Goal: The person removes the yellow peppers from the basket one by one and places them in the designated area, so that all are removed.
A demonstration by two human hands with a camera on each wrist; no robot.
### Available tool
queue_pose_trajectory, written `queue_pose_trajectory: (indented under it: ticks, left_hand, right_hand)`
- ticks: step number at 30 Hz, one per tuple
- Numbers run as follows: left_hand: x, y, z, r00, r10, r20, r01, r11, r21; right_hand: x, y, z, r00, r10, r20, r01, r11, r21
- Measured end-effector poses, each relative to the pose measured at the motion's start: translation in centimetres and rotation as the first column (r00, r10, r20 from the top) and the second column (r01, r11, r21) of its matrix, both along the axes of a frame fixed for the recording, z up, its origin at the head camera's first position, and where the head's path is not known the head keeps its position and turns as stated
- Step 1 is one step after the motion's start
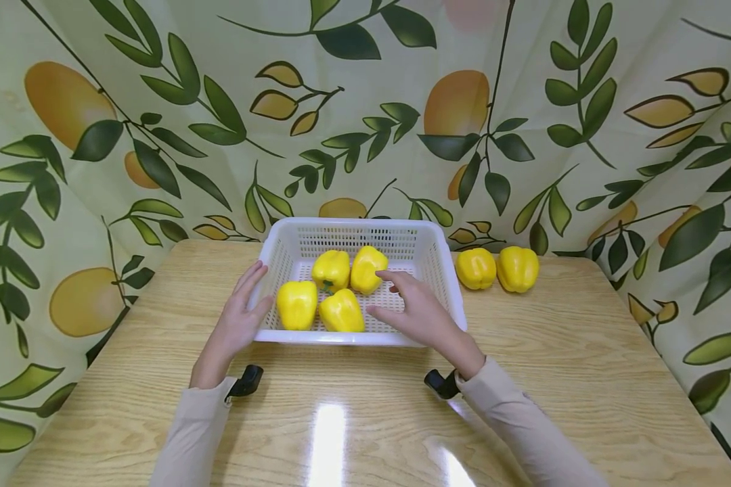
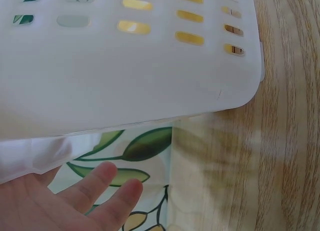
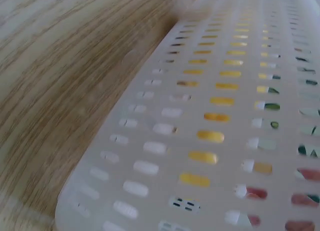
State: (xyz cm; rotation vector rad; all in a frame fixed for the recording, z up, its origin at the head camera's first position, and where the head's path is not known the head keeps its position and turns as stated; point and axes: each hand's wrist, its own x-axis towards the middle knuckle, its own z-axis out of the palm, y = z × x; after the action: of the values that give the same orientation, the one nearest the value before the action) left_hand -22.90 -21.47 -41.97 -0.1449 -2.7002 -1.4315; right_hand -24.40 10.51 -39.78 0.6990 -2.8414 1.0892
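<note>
A white slotted plastic basket (image 1: 353,337) holds several yellow bell peppers (image 1: 342,311) in its left and middle part. At the basket's left side is my left hand (image 1: 239,318), fingers extended along the outer wall and thumb over the rim. In the left wrist view, that hand (image 2: 75,206) shows spread fingers beside the basket wall (image 2: 125,86). My right hand (image 1: 423,308) hovers over the right half of the basket, thumb and fingers apart, fingertips near a pepper (image 1: 365,270). The right wrist view shows the slotted basket wall (image 3: 165,156), with the hand out of sight.
Two more yellow bell peppers, a left one (image 1: 476,268) and a right one (image 1: 518,268), sit side by side on the wooden table (image 1: 365,412), right of the basket. A leaf-and-fruit patterned curtain (image 1: 365,88) hangs right behind the table.
</note>
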Motion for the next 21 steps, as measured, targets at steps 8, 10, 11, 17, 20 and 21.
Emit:
queue_pose_trajectory:
  ticks: [8,10,11,17,20,21]
  left_hand:
    - [-0.1,0.0,0.0,1.0,-0.007,-0.008,0.007,1.0,0.008]
    - [-0.1,0.0,0.0,1.0,-0.008,-0.009,0.008,1.0,0.008]
    - [0.0,0.0,0.0,1.0,-0.006,-0.01,0.006,1.0,0.007]
    - [0.0,0.0,0.0,1.0,-0.004,-0.012,0.004,1.0,-0.003]
    - [0.0,0.0,0.1,1.0,-0.002,-0.007,0.002,1.0,-0.004]
    - [0.0,0.0,0.1,1.0,-0.002,-0.006,0.002,1.0,-0.004]
  right_hand:
    - [0.0,-0.9,-0.1,0.998,0.005,0.056,-0.006,1.0,0.015]
    - [-0.1,-1.2,-0.1,0.998,0.007,0.064,-0.008,1.0,0.02]
    - [-0.1,-1.3,-0.1,0.998,0.01,0.064,-0.012,1.0,0.023]
    - [-0.2,-2.1,-0.1,0.996,0.018,0.083,-0.021,0.999,0.035]
    - [-0.3,-2.4,-0.2,0.996,0.024,0.085,-0.028,0.998,0.048]
    - [-0.4,-2.5,-0.2,0.996,0.026,0.084,-0.031,0.998,0.055]
